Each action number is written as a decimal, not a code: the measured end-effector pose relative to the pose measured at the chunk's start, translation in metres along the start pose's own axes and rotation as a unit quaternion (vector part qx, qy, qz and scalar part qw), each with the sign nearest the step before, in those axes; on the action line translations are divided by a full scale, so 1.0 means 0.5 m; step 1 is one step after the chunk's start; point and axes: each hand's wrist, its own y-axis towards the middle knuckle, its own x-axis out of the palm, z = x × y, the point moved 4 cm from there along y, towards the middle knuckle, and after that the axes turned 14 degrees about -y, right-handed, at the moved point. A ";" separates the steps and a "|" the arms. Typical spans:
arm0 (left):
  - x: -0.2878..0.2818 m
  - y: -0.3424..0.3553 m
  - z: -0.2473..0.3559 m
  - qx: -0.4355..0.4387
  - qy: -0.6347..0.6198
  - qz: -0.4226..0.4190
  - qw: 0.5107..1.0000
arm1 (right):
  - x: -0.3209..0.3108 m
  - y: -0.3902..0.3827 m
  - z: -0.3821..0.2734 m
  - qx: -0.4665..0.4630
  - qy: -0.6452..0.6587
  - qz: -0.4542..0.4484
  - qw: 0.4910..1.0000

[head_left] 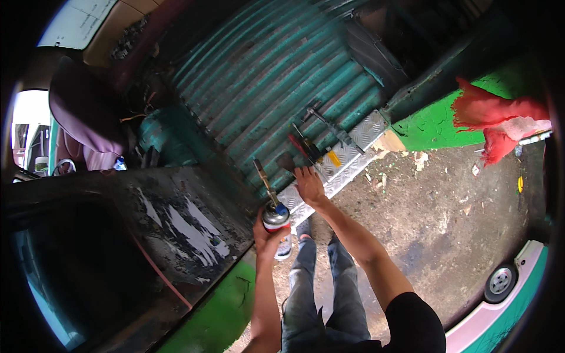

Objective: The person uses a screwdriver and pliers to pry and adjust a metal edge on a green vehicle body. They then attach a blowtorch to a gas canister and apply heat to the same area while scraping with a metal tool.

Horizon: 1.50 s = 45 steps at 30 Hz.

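Note:
Upright in my left hand [266, 238] is a gas torch [276, 216], a canister with a blue knob and a metal nozzle pointing up and away. My right hand [309, 185] reaches forward over the metal tread plate [369, 130], fingers stretched out and apart. Just beyond its fingertips lies a dark flat piece [286, 162], whose kind I cannot make out. Beside it are a red-handled tool [299, 145], a yellow-handled tool [334, 158] and a long metal clamp [332, 126].
A ribbed green vehicle floor [259, 76] stretches away past the plate. On the left stands a dark panel with peeling paint [194, 232], with a seat [88, 117] behind. A red cloth [497, 117] hangs at right. Paint flakes litter the ground, near a pink and green car [500, 306].

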 end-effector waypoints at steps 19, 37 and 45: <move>0.255 -0.295 0.208 -0.078 0.062 -0.331 0.938 | -0.555 -0.546 0.042 0.348 0.588 0.161 0.712; 0.793 -0.628 -0.010 0.036 0.201 -0.527 0.825 | -0.795 -1.093 0.340 0.447 0.596 0.393 0.540; 0.998 -0.589 -0.058 0.038 0.217 -0.533 0.817 | -0.870 -1.078 0.558 0.450 0.586 0.394 0.546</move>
